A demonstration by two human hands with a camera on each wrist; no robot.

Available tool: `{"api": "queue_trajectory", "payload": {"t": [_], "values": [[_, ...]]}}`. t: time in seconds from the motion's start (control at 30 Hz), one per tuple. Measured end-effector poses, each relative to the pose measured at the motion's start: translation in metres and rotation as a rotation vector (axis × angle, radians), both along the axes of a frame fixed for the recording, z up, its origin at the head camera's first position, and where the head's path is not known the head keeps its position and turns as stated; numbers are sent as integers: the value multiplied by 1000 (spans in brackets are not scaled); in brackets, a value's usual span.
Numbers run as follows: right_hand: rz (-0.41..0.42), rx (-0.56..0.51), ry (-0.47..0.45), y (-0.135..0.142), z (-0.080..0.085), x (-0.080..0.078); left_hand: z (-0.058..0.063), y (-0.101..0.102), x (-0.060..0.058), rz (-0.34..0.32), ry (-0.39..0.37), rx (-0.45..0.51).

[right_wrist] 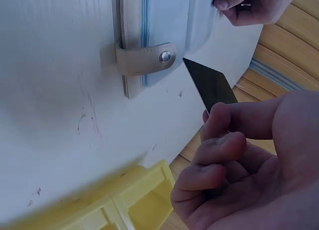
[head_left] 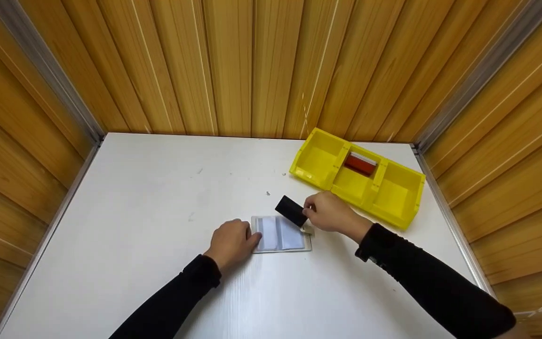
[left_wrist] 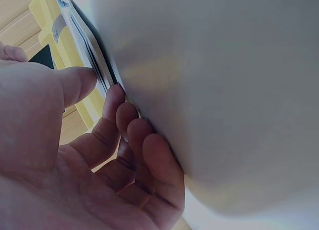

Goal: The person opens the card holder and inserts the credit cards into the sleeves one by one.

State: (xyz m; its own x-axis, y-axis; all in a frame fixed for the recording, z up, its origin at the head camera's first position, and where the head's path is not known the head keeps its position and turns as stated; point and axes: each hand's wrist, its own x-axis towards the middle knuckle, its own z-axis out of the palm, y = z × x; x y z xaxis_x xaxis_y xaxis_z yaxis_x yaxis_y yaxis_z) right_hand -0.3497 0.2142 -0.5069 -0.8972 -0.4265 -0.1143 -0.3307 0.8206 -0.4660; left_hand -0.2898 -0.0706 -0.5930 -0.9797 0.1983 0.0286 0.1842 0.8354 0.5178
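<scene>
An open card holder (head_left: 292, 237) with clear sleeves lies on the white table. My left hand (head_left: 233, 242) is at its left side; in the left wrist view the thumb and index finger pinch the edge of the holder (left_wrist: 89, 45), the other fingers curled against the tabletop. A thin black card (head_left: 290, 210) is pinched by one end between the thumb and fingers of my right hand (head_left: 330, 211). It is tilted above the holder's upper right part. In the right wrist view a beige strap (right_wrist: 142, 60) with a metal snap sticks out from the holder's side.
A yellow three-compartment bin (head_left: 340, 165) stands at the back right, angled, just beyond my right hand. Its middle compartment holds a red and white block-like stack (head_left: 360, 165). Wood-patterned walls (head_left: 228, 70) enclose the table at the back and sides.
</scene>
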Motion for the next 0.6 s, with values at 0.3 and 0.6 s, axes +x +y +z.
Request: {"api": "queue_trajectory", "payload": {"t": [0.3, 0.6], "values": [[70, 17, 26, -5, -9, 7, 1, 0, -1, -4, 5, -1], [23, 57, -21, -6, -10, 14, 1, 0, 0, -2, 2, 6]]}}
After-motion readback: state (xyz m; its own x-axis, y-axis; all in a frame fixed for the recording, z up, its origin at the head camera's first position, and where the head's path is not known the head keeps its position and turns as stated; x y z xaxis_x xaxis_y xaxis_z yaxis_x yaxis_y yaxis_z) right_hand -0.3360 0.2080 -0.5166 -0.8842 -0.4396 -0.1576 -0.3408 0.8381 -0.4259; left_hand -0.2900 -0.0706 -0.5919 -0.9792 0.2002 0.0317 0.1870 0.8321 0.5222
